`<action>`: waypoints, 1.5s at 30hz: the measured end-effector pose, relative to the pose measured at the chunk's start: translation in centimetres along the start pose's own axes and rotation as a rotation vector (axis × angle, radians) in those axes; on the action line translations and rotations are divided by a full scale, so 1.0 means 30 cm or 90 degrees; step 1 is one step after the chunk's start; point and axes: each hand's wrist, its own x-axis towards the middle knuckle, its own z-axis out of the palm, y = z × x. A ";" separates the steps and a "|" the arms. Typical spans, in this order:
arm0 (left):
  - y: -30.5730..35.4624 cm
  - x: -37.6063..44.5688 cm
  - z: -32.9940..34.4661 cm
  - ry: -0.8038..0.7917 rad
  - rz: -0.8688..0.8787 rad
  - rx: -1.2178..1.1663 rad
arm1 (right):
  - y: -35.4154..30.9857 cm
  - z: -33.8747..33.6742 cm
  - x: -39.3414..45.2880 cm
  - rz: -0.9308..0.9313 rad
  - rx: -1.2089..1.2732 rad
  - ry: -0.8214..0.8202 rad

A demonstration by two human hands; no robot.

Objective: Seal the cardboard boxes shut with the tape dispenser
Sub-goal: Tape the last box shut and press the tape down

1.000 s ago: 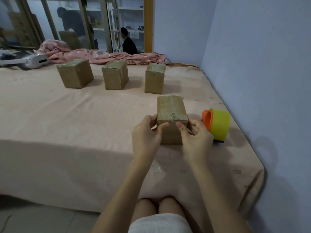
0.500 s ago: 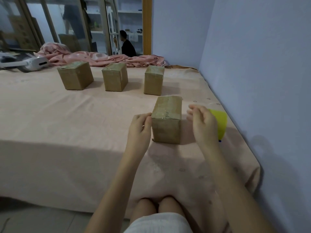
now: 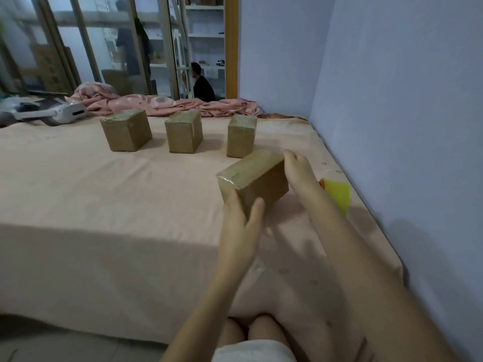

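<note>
Dim, cool indoor light fills the room, the brightest area being the glass partition (image 3: 109, 48) at the back, where pale daylight washes out the shelves beyond. The bed (image 3: 104, 205) falls into two tones: a lit far half and a broad soft-edged shadow across its near edge. Softer shadows trail under the raised cardboard box (image 3: 252, 178) and on the lilac wall (image 3: 392, 126) at lower right. Tape on the box's near end gives a faint sheen. The left hand (image 3: 239, 228) and right hand (image 3: 298, 168) show slight motion blur. Wide-angle distortion bends the partition's frames and the wall corner; detail is soft and noisy throughout.
</note>
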 end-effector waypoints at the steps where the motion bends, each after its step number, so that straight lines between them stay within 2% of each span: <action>1: 0.008 0.041 -0.025 0.020 -0.013 -0.033 | 0.000 -0.014 -0.037 -0.015 0.020 0.029; 4: 0.024 0.197 -0.091 0.074 -0.082 -0.047 | 0.022 -0.033 -0.192 -0.097 0.058 0.065; 6: 0.034 0.300 -0.105 0.051 -0.102 -0.051 | 0.042 -0.021 -0.302 -0.154 0.030 0.058; 10: 0.036 0.428 -0.062 -0.101 -0.143 -0.063 | 0.099 0.021 -0.449 -0.285 -0.223 0.109; 12: 0.027 0.456 -0.023 -0.193 -0.183 -0.051 | 0.130 0.040 -0.485 -0.305 -0.320 0.110; 16: -0.021 0.460 0.057 -0.277 -0.204 -0.030 | 0.204 0.066 -0.512 -0.259 -0.413 0.064; 20: -0.073 0.439 0.084 -0.264 -0.194 -0.138 | 0.241 0.064 -0.522 -0.255 -0.377 0.018; 21: -0.084 0.436 0.084 -0.257 -0.191 -0.153 | 0.241 0.051 -0.522 -0.265 -0.340 0.057; 24: -0.112 0.435 0.075 -0.234 -0.193 -0.154 | 0.234 -0.015 -0.493 -0.302 -0.271 0.258; 26: -0.120 0.439 0.065 -0.228 -0.211 -0.134 | 0.236 -0.071 -0.449 -0.267 -0.229 0.362; 28: -0.119 0.445 0.059 -0.239 -0.230 -0.110 | 0.251 -0.119 -0.394 -0.182 -0.209 0.385; 30: -0.111 0.451 0.060 -0.251 -0.234 -0.070 | 0.277 -0.153 -0.345 -0.093 -0.190 0.339; 33: -0.092 0.446 0.053 -0.188 -0.194 -0.043 | 0.321 -0.174 -0.302 -0.022 -0.168 0.239; 36: -0.056 0.383 0.018 -0.111 -0.051 -0.018 | 0.365 -0.176 -0.282 -0.011 -0.142 0.170; 40: -0.049 0.229 -0.036 -0.203 0.189 0.103 | 0.409 -0.186 -0.253 -0.017 -0.171 0.169; 42: -0.068 0.192 -0.035 -0.261 0.232 0.146 | 0.406 -0.193 -0.238 -0.020 -0.207 0.160; 45: -0.080 0.185 -0.022 -0.257 0.259 0.156 | 0.370 -0.200 -0.243 -0.072 -0.249 0.200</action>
